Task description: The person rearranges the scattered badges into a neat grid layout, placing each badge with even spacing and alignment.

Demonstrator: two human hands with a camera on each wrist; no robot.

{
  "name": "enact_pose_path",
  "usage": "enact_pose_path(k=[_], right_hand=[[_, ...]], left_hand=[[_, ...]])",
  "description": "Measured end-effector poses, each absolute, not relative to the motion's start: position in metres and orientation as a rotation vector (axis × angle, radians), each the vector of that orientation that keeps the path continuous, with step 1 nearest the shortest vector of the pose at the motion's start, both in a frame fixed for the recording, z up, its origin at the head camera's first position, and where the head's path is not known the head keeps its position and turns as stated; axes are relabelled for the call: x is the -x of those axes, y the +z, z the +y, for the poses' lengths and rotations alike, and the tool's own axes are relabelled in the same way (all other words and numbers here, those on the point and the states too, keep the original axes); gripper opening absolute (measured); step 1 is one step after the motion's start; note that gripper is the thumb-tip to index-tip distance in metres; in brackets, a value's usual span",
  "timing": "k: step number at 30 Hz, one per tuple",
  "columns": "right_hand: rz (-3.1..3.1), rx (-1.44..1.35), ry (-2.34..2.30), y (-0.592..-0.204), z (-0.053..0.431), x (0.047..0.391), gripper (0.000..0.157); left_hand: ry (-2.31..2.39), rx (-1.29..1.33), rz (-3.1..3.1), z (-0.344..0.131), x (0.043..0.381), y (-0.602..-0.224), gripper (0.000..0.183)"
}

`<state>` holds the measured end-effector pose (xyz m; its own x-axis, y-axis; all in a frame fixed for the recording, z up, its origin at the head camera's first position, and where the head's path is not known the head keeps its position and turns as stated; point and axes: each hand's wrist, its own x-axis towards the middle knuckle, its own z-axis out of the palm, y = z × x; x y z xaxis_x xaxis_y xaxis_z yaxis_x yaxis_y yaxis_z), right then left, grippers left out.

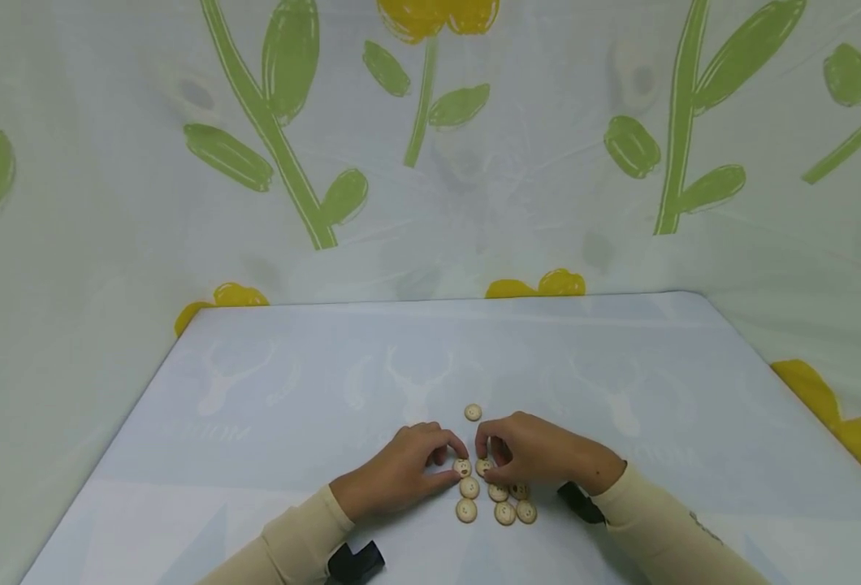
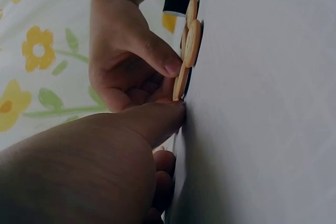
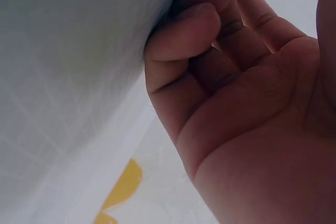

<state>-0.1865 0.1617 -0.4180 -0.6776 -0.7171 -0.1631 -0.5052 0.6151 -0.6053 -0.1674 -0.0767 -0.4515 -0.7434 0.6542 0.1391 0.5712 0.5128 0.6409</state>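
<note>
Small, round, pale wooden discs with dark face-like marks lie on the table in the head view. My left hand [image 1: 406, 469] pinches one disc [image 1: 463, 467] between thumb and forefinger, at the top of a column on the left. Just to its right, my right hand [image 1: 529, 451] pinches another disc [image 1: 484, 466] by its edges. Both discs appear flat on the tabletop. Seen side-on in the left wrist view, more discs [image 2: 193, 43] lie close by the right thumb. The right wrist view has the curled fingers [image 3: 184, 32] of my right hand but no disc.
Two discs [image 1: 466, 510] continue the left column toward me. Several more [image 1: 505, 513] sit in a cluster below my right hand, partly covered by it. A single disc [image 1: 473, 413] lies beyond both hands. The pale table [image 1: 292, 366] ends at a flower-printed curtain [image 1: 518, 179].
</note>
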Motion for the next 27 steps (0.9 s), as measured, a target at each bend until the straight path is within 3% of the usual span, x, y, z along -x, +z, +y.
enact_pose_path(k=[27], right_hand=[[2.469, 0.963, -0.724, -0.4167, 0.1611, 0.1852, 0.012]], left_hand=[[0.995, -1.073, 2.660, -0.0762, 0.1681, -0.4532, 0.020]])
